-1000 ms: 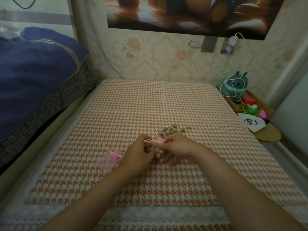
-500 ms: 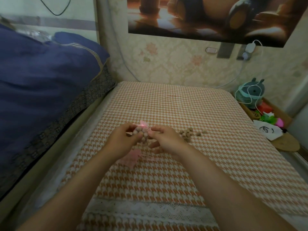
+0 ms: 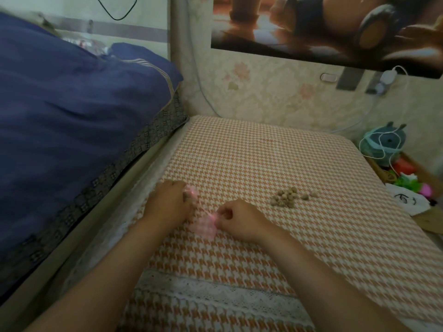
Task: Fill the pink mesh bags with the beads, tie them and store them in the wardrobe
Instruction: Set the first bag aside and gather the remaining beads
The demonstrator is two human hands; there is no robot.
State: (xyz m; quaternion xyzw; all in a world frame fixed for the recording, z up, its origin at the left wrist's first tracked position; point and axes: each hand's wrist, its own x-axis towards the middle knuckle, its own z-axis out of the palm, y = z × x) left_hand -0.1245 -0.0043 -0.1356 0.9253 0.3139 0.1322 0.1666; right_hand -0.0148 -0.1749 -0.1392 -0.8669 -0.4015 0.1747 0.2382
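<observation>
Your left hand (image 3: 167, 204), gripping the filled bag (image 3: 191, 194), has moved aside; your right hand (image 3: 242, 218) pinches the empty bag (image 3: 203, 227) next.

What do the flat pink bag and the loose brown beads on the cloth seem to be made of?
The flat pink mesh bag looks like thin sheer fabric, perhaps organza: the orange houndstooth cloth seems to show through it. The small round brown beads look matte and dull tan, without shine; perhaps wood or seeds, unclear which.
</observation>
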